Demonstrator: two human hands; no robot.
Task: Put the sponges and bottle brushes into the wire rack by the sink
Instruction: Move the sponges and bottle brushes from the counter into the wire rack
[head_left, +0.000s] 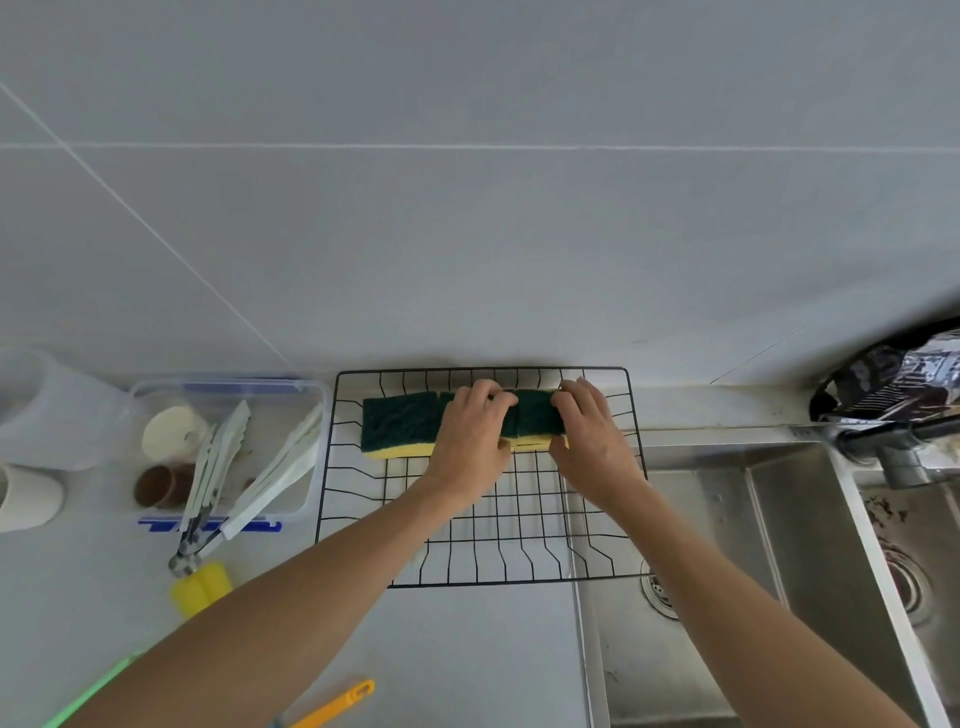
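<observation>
Both hands' grip, left (470, 436) and right (592, 436), pinches sponges (400, 423) along rack's (363, 519) far edge.

A single head-worn wide-angle camera looks steeply down, close over the wire rack (483, 519) at frame centre, sink (727, 545) lower right.

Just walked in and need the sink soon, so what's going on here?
A person is tidying cleaning things into the wire rack beside the sink. Both hands are on a row of green-and-yellow sponges at the back of the rack: the left hand and the right hand each grip the sponges. A yellow brush and an orange-handled one lie out on the counter, not yet in the rack.
</observation>
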